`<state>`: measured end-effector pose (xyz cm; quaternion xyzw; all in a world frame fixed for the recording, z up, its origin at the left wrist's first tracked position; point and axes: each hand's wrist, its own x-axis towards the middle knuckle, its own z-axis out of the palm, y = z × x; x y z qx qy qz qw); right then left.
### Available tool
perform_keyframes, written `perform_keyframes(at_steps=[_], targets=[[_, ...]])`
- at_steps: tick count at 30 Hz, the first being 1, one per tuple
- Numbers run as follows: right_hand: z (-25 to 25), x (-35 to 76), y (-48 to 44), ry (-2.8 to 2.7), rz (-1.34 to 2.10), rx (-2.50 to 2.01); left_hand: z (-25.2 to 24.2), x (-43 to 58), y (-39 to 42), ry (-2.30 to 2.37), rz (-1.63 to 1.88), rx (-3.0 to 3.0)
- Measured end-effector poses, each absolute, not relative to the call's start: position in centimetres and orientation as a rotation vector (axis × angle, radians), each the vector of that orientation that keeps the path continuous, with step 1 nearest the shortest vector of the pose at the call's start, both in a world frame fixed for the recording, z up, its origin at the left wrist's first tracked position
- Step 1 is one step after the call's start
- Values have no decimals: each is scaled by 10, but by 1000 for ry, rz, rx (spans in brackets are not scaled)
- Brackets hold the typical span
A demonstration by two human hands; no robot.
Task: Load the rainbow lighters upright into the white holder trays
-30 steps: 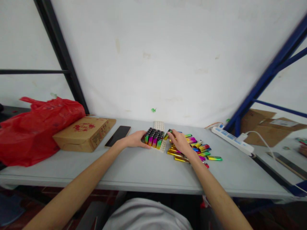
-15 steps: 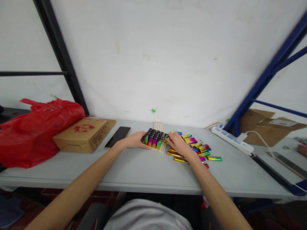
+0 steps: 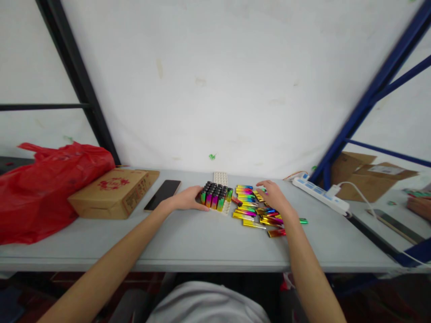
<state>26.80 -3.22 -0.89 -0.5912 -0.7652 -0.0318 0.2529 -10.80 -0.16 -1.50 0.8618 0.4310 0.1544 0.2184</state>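
Note:
Rows of shiny multicoloured lighters with black tops stand upright in a white tray with holes. My left hand curves around the left side of this block, thumb at the front and fingers behind. Beside the tray on the right lies a loose pile of metallic lighters. My right hand is over the far right part of that pile, its fingers stretched and parted; I see nothing held in it. Its palm and wrist cover some of the lighters.
On the left are a phone, a cardboard box and a red plastic bag. A white power strip with a plug lies at the right. Beyond the blue frame are an open carton and another person's hand.
My right hand has moved away from the tray, rightward to the loose pile. A lighter it was touching now stands at the block's right edge. The view has shifted slightly.

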Motion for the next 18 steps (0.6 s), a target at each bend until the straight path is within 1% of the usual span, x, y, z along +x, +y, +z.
perform_keyframes(at_steps=[5, 9, 12, 18], targets=[[-12, 281, -32, -2149, -9, -1756, -16, -109, 0, 1170, 448, 2364], [-21, 305, -28, -1993, -19, -1977, -16, -109, -1, 1159, 475, 2348], [-30, 316, -25, -1869, 48, -2102, -15, -108, -1, 1150, 483, 2332], [-39, 304, -22, -1807, 15, -2155, -12, -107, -3, 1134, 456, 2333]])
